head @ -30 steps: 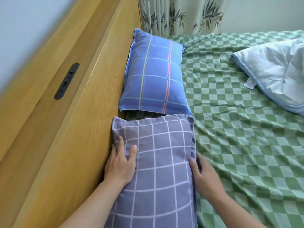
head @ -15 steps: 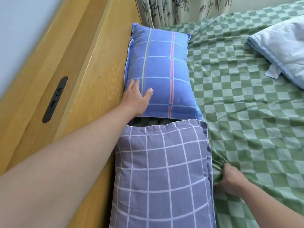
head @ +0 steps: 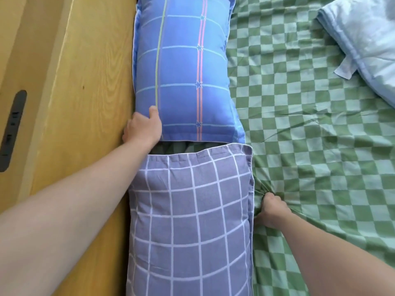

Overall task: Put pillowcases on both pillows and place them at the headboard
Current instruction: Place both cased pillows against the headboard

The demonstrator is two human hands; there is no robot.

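- Left hand (head: pixel 142 130) at the near corner of the blue pillow (head: pixel 181 71), on the headboard (head: pixel 89 92) side; thumb on top of the case, other fingers hidden under or behind the corner, so probably gripping, but cannot tell for certain.
- Right hand (head: pixel 269 210) closed in a fist on the green checked sheet (head: pixel 310 135), just beside the right edge of the purple grid pillow (head: pixel 190 221); folds of the sheet gathered toward the knuckles.
- Both pillows already in their cases and lying against the headboard, in one line along it, with a narrow gap between them just past the left wrist.
- Long axis of each pillow parallel to the headboard; blue one extending away beyond the left hand, purple one running back under the left forearm toward the body.
- Near short end of the blue pillow facing the far short end of the purple one; on which end each case opens, not possible to tell.
- Risk, as a judgement: pulling the blue corner too hard could turn that pillow away from the headboard or push it onto the purple one.
- Second risk: tugging the sheet with the right hand could drag the purple pillow sideways, because of its weight resting on that same sheet.
- Pale blue quilt (head: pixel 367 39) well apart, far beyond the right hand, not in the way.
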